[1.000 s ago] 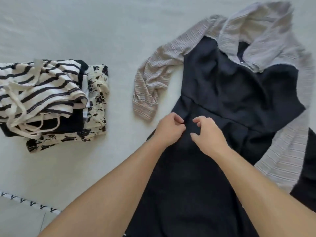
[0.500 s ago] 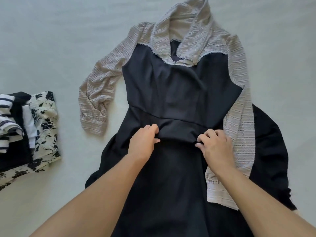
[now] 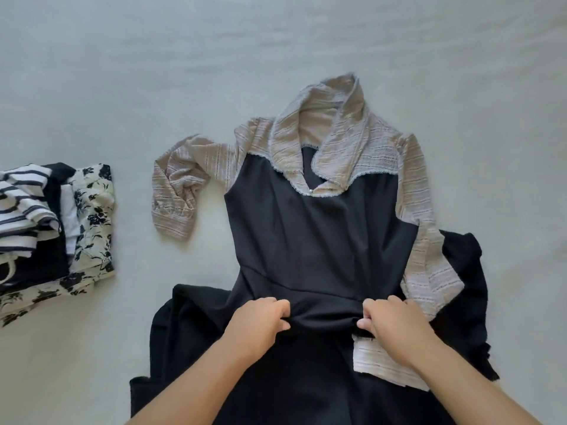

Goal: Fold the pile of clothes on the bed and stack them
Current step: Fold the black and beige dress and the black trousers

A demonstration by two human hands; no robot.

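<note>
A black dress (image 3: 319,240) with beige striped sleeves and a wide beige collar lies face up on the pale bed sheet (image 3: 153,72). Its left sleeve (image 3: 178,207) is bent beside the bodice; the other sleeve (image 3: 429,271) runs down over the skirt. My left hand (image 3: 260,323) and my right hand (image 3: 389,326) each pinch the black fabric just below the waist seam, a bunched fold raised between them. A stack of folded clothes (image 3: 52,234) sits at the left edge, a striped top over black and floral pieces.
Pale sheet stretches bare above the dress and between the dress and the stack. The skirt spreads out to both sides and runs off the bottom of the view under my forearms.
My hands moved apart along the waist, from close together at the middle to either side. The dress now lies straighter and lower in view; the stack has shifted toward the left edge.
</note>
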